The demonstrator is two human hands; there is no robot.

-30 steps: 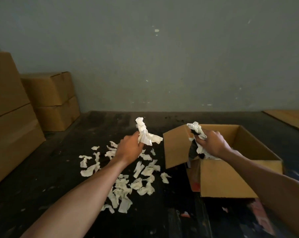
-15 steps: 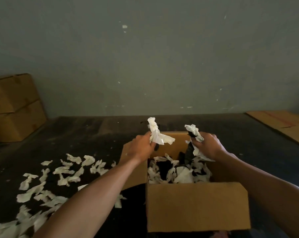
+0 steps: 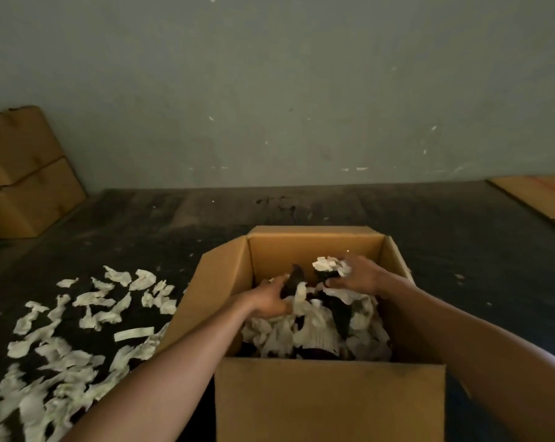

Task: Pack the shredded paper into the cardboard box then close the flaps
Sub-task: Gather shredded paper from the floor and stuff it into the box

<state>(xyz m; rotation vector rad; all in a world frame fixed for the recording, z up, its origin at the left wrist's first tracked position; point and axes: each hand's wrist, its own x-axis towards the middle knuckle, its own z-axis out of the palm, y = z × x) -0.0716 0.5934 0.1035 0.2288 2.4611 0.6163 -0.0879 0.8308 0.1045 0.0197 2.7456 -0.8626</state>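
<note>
Here, on a dark scuffed floor (image 3: 301, 212) below a grey wall (image 3: 269, 90), both hands' fingers seemingly clutch shredded paper (image 3: 330, 266).

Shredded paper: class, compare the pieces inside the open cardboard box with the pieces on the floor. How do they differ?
The paper in the box is heaped and bunched, with both hands on it; the paper on the floor lies scattered, mostly in separate pieces, untouched. Dark material shows among the boxed pieces; the floor pieces rest on bare dark floor. Both are pale, crumpled strips.
</note>
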